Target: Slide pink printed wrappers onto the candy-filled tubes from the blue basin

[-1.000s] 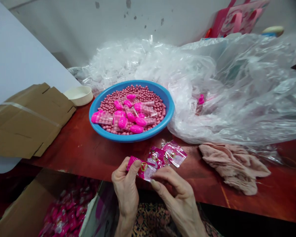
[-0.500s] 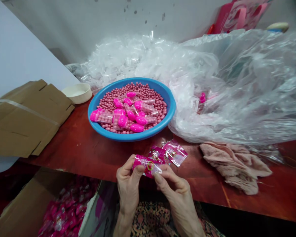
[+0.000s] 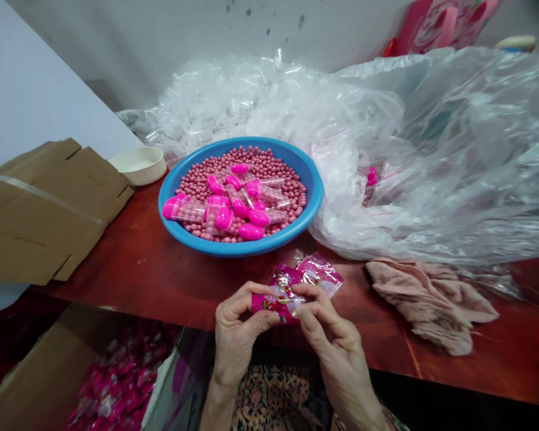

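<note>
Between my two hands, at the table's near edge, is a small printed pink plastic sleeve. My left hand is closed, pinching its left end between thumb and fingers. At the other end, the thumb and fingers of my right hand are closed on it. Several flat pink sleeves lie just beyond my hands. Behind them stands a blue basin full of pink beads. On the beads lie several clear tubes with bright pink caps.
A large clear plastic bag spreads over the right and back. A pink cloth lies at right. Folded cardboard and a white dish are at left. Below, an open box holds pink-wrapped items.
My fingers have shifted on the sleeve, which has turned a little and is now more covered by them. The view has moved slightly; the basin and the things on the table stay put.
</note>
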